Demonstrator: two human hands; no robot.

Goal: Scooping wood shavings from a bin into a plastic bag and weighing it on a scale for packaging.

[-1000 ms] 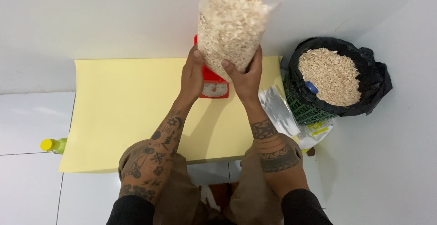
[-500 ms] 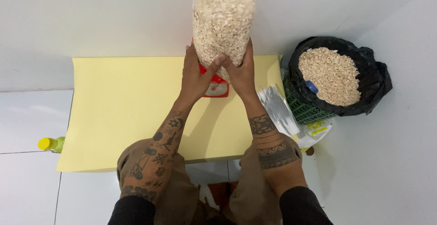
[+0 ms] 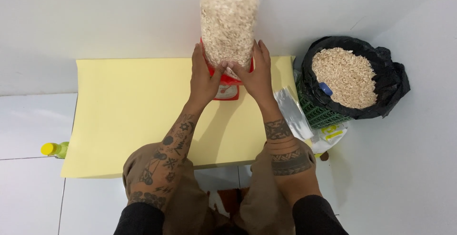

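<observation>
Fingers of left hand [image 3: 203, 78], right hand [image 3: 257, 75] clasp one flake-filled bag [image 3: 228, 23].

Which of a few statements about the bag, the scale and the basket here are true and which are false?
1. Both hands, left hand and right hand, hold the clear bag of flakes. True.
2. The bag stands over a red scale. True.
3. The table has a blue top. False: it is pale yellow.
4. The basket lined with black plastic sits at the person's left. False: it is at the right, filled with flakes.
5. A yellow-capped bottle lies on the floor at the left. True.
</observation>
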